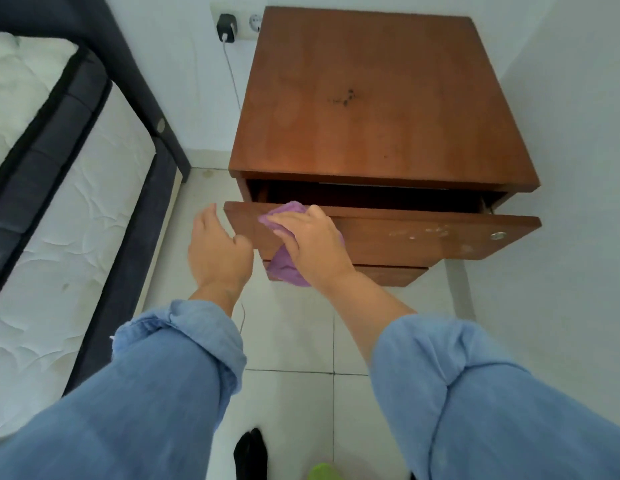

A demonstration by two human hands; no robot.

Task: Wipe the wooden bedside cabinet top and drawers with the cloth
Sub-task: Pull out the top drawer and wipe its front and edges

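Your purple cloth (284, 261) sits pressed flat vs. the front of the top drawer (423, 237), near its left end, w/ one corner draped over the drawer's upper edge and the rest hanging below your palm. Your right hand (308, 240) covers it, fingers spread and curled onto the cloth, pinning it to the wood. The drawer is pulled partway out of the cabinet (381, 98); pale smudges and a round metal fitting (497, 235) mark the drawer front well to the right of that hand. A 2nd drawer front (388, 275) shows just under it. Your left hand (217, 251) hangs open and empty just left of the drawer's end, fingers loosely bent, not touching the cloth. Dark specks dot the cabinet top beyond your hands. A bed (59, 202) lies left of the left hand; a charger (226, 27) is plugged into the wall further off.
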